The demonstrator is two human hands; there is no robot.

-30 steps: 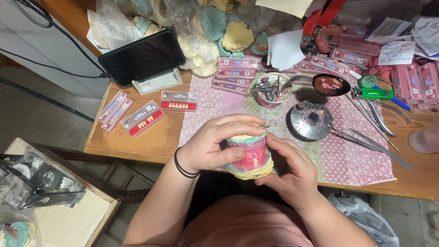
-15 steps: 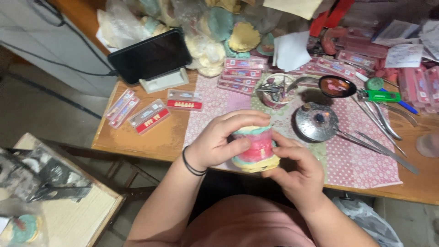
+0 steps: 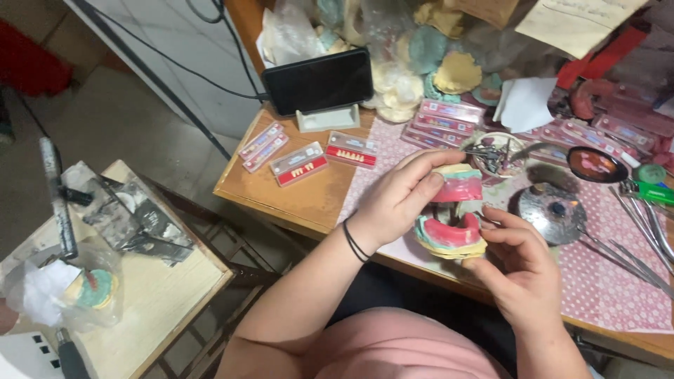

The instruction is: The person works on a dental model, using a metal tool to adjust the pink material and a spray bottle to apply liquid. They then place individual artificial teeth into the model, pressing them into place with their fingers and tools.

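Observation:
My left hand (image 3: 401, 196) grips the upper half (image 3: 458, 184) of a dental model, a yellow and green cast with pink wax. My right hand (image 3: 516, 261) holds the lower half (image 3: 449, 237) from beneath and from the right. The two halves are tilted apart, open toward the camera. Both are held above the near edge of the wooden table (image 3: 295, 200), over a pink patterned cloth (image 3: 611, 288). A black band circles my left wrist.
Strips of false teeth (image 3: 300, 163) lie left of the cloth. A dark tablet (image 3: 317, 81) stands on a stand behind them. A round metal dish (image 3: 552, 212), a small bowl (image 3: 496, 153), metal tools (image 3: 642, 238) and piled casts (image 3: 421, 49) crowd the table. A side table (image 3: 133, 281) stands left.
The two halves of the dental model were closed together in both hands; now they are tilted apart. The view has shifted right and drawn closer.

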